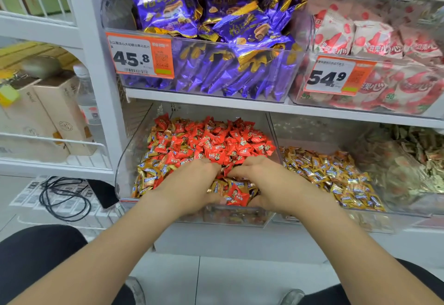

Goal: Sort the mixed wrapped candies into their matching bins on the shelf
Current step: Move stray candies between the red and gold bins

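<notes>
On the lower shelf, the left clear bin (125, 160) holds red candies (216, 141) mixed with gold candies (149, 172). The red ones are heaped toward twelve o'clock, the gold mostly at nine and six. Both hands dig into the pile near the bin's six o'clock edge. The left hand (192, 179) and right hand (262, 179) nearly meet, fingers curled down among the wrappers; whether either pinches a candy I cannot tell. At three o'clock the neighbouring bin (312, 131) holds only gold ones. At twelve o'clock, above, sit purple packets (216, 28).
</notes>
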### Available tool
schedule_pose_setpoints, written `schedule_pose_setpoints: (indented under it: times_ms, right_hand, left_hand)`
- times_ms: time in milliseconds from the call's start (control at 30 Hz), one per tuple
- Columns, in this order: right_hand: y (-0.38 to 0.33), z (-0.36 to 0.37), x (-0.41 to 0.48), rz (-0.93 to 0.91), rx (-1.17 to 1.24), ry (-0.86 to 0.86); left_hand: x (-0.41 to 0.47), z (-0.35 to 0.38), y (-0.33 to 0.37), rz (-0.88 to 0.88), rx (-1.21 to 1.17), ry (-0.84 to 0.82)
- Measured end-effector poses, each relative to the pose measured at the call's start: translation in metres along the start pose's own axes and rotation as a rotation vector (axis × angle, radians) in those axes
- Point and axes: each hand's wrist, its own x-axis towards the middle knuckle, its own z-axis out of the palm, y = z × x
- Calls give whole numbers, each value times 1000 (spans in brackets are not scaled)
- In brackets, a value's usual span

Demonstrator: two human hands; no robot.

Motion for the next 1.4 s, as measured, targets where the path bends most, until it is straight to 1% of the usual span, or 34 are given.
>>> schedule_pose_setpoints:
  times_ms: [100,167,300,400,467,533,633,667,733,800,867,933,967,1033,1100,1133,1167,1233,1300,1333,1400]
  right_hand:
    - [-10,6,11,-45,20,40]
    - [-12,8,16,-12,54,53]
    - [-8,3,14,72,160,198]
    - [-7,1,10,141,294,319]
    - [-6,-3,9,230,397,398]
    - [-5,-9,7,345,571,413]
    - [-8,-18,4,477,955,390]
    - [-8,-19,4,502,1097,393]
    - [-10,-23,5,507,1337,404]
    - [-14,-28,5,484,1545,390]
    - [-16,-33,3,513,1809,343]
    - [-17,-37,-2,557,2063,239]
    - [-17,-37,-4,580,2156,172]
    - [-18,-37,-5,598,2235,81]
    - [-22,-38,-4,612,2153,72]
    - [-25,-39,-3,633,2012,107]
    - [-27,-39,-2,657,1802,170]
    - [-30,-40,-1,664,1339,299]
    - [-29,-41,-3,581,986,362]
    - [-28,-40,-4,527,864,356]
    - [-24,-35,-7,426,718,334]
  left_hand:
    - [5,0,0,-23,22,34]
    - [7,1,1,-49,4,56]
    - [7,1,-4,-53,-132,90]
    - [6,3,-7,-81,-171,166]
    - [5,3,-6,-113,-193,213]
    - [3,-1,-3,-123,-253,253]
    - [1,-9,4,-125,-372,309]
    - [1,-10,5,-138,-380,326]
    - [1,-11,5,-175,-260,321]
    - [3,-10,3,-169,-150,278]
    - [4,-10,2,-109,-183,199]
    - [4,-10,1,-39,-183,101]
    - [4,-11,1,-20,-146,57]
    - [2,-11,1,-12,-61,-1]
    - [2,-11,0,-18,0,-53]
    - [3,-11,0,-28,2,-92]
    - [4,-12,0,-43,-15,-119]
    - [6,-13,0,-72,-45,-120]
    - [7,-11,2,-66,-27,-84]
    - [7,-10,3,-59,-13,-69]
    - [7,-8,3,-62,-1,-51]
